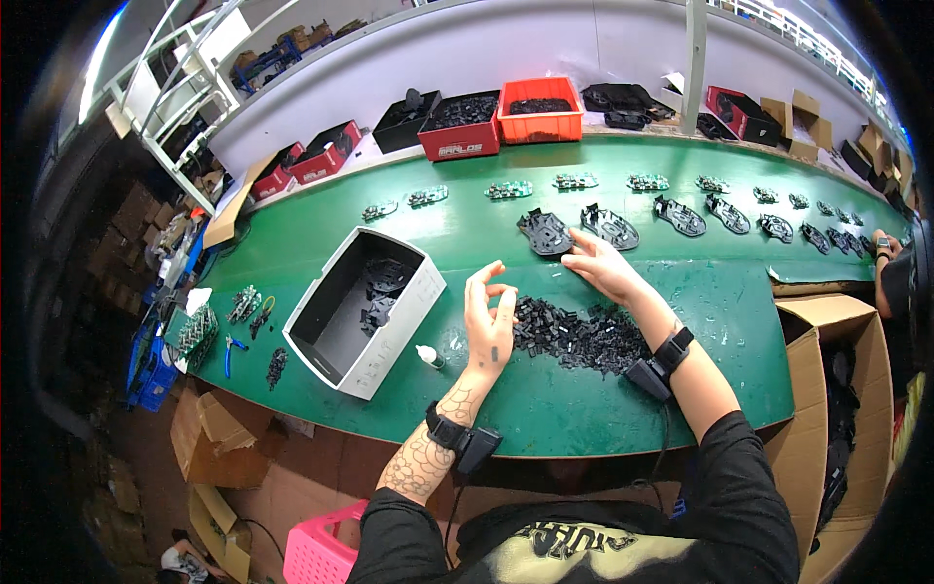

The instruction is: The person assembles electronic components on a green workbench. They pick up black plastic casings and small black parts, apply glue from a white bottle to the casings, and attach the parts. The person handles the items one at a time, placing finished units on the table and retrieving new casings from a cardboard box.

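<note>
My right hand (pixel 605 269) reaches over the green bench, thumb and finger closed at the right edge of a black mouse shell (pixel 545 233). Beside that shell lies another open mouse shell (pixel 611 228), just past my fingers. My left hand (pixel 489 319) is raised to the left of a pile of small black plastic parts (pixel 584 338). Its fingers are bent and apart, and nothing shows between them. A small white bottle (pixel 429 356) stands next to my left wrist.
A grey-white box (pixel 409 302) holding black parts sits at left. Green circuit boards (pixel 509 190) and more shells (pixel 679 216) line the bench. Behind are red boxes (pixel 461 146) and an orange bin (pixel 540 125). A cardboard box (pixel 803 389) stands right; another person's hand (pixel 883 243) is beyond.
</note>
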A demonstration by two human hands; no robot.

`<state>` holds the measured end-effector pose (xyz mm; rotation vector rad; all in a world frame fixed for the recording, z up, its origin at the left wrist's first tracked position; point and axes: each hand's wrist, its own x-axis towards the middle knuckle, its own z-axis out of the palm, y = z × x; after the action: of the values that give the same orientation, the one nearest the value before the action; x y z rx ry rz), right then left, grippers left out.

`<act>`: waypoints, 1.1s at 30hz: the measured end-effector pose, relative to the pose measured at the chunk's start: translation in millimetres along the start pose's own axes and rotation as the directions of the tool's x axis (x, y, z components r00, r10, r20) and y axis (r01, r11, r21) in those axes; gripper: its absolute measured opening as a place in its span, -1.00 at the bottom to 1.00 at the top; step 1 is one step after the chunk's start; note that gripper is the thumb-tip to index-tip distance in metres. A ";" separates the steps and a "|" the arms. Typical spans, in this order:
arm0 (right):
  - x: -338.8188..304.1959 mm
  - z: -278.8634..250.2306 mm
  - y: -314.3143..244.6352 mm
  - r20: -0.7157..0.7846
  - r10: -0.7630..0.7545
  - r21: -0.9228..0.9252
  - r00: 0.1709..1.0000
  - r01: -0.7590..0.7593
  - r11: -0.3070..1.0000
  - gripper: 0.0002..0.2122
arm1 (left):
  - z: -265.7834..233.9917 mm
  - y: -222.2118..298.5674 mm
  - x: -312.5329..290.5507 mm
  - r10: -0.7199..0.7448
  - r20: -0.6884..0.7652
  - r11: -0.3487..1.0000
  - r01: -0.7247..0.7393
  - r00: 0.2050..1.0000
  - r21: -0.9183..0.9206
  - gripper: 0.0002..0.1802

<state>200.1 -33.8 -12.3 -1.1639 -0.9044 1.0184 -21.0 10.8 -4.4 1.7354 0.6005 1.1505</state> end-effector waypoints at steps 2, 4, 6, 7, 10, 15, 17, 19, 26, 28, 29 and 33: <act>-7.4 6.6 -15.5 0.102 0.061 0.131 0.993 -0.074 0.989 -0.27 | -3.9 -1.2 -1.4 0.054 -0.017 0.995 -0.053 0.998 0.079 -0.59; 1.7 -10.6 1.2 0.039 0.040 0.150 0.998 -0.046 0.988 -0.23 | -7.8 -6.1 -0.3 0.114 -0.004 0.979 -0.112 0.993 0.170 -0.61; 3.9 -24.6 3.0 -0.005 0.025 0.117 1.000 -0.024 0.993 -0.30 | -10.3 1.9 0.6 0.247 0.017 0.954 -0.246 0.969 0.170 -0.69; 3.5 -29.3 1.3 0.022 -0.007 0.088 1.000 0.005 0.996 -0.34 | -15.7 8.5 0.0 0.312 0.025 0.925 -0.309 0.950 0.223 -0.71; -12.4 -41.2 -17.3 0.040 -0.076 0.000 0.996 0.076 0.997 -0.53 | -19.2 46.3 -8.8 0.477 -0.003 0.853 -0.462 0.879 0.241 -0.77; -29.8 -63.2 -23.0 0.116 0.010 -0.285 0.993 0.023 0.958 -0.68 | -93.0 97.7 21.9 0.292 -0.002 0.793 -0.241 0.956 0.559 -0.71; -34.3 -69.7 -19.8 0.158 0.038 -0.429 0.987 0.034 0.903 -0.71 | -138.5 82.9 56.7 -0.060 -0.007 0.719 0.049 0.998 0.693 -0.58; -32.4 -63.4 -23.3 0.206 -0.013 -0.533 0.978 0.124 0.837 -0.74 | -205.5 30.6 78.6 -0.258 0.052 0.470 0.079 0.965 0.879 -0.42; -45.1 -40.0 -33.5 0.300 0.052 -0.753 0.952 0.203 0.626 -0.78 | -255.2 -43.3 69.4 -0.535 0.000 0.422 0.267 0.845 0.866 -0.52; -48.5 -38.0 -33.3 0.297 0.003 -0.772 0.955 0.238 0.590 -0.82 | -230.7 -20.5 70.8 -0.621 -0.049 0.450 0.407 0.782 0.795 -0.54; -49.3 -33.8 -33.1 0.301 -0.009 -0.776 0.954 0.251 0.578 -0.83 | -225.9 -6.9 73.3 -0.575 -0.099 0.422 0.399 0.812 0.814 -0.57; -52.2 -31.8 -32.0 0.276 -0.083 -0.744 0.958 0.268 0.612 -0.83 | -214.5 38.9 67.8 0.138 -0.157 0.393 0.092 0.978 0.915 -0.67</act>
<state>219.6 -95.6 11.4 -1.6493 -1.7142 0.5709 -186.4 139.8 85.8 2.5639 1.6061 1.0724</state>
